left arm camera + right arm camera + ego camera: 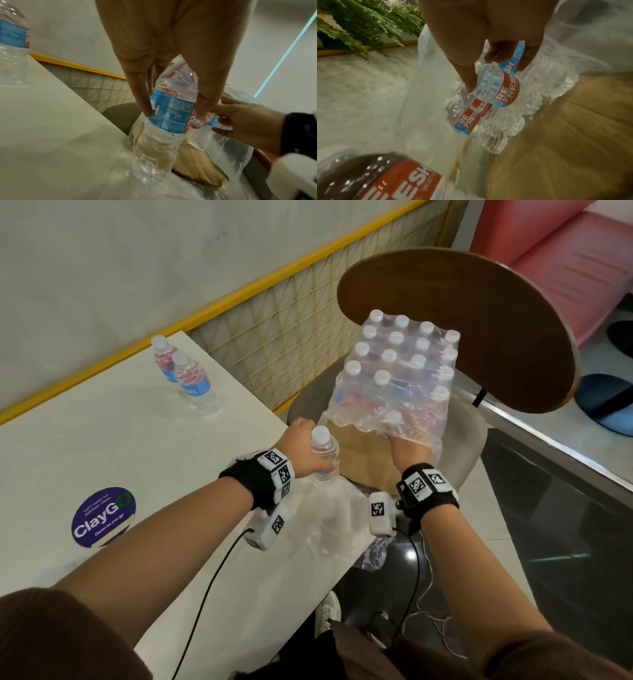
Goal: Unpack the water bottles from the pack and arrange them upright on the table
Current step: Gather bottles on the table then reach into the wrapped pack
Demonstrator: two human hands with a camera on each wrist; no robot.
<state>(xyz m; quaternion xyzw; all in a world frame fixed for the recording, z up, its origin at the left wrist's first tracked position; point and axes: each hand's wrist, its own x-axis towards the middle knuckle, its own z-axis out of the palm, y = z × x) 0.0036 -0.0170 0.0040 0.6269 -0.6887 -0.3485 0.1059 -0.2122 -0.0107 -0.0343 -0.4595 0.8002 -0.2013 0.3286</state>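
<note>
Head view: left hand [301,446] gripping bottle [323,453]; right hand [409,450] inside pack [394,381], fingers wrap-veiled, gripping another bottle [498,93].

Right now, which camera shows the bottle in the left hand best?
The left wrist view: the bottle shows label and body, pinched by the left hand. The head view shows mostly its cap; the right wrist view, only a blurred label.

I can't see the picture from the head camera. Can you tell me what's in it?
The left hand holds a water bottle at the white table's edge, while the right hand reaches into the plastic-wrapped pack on a chair. Two bottles stand upright farther back on the table.
</note>
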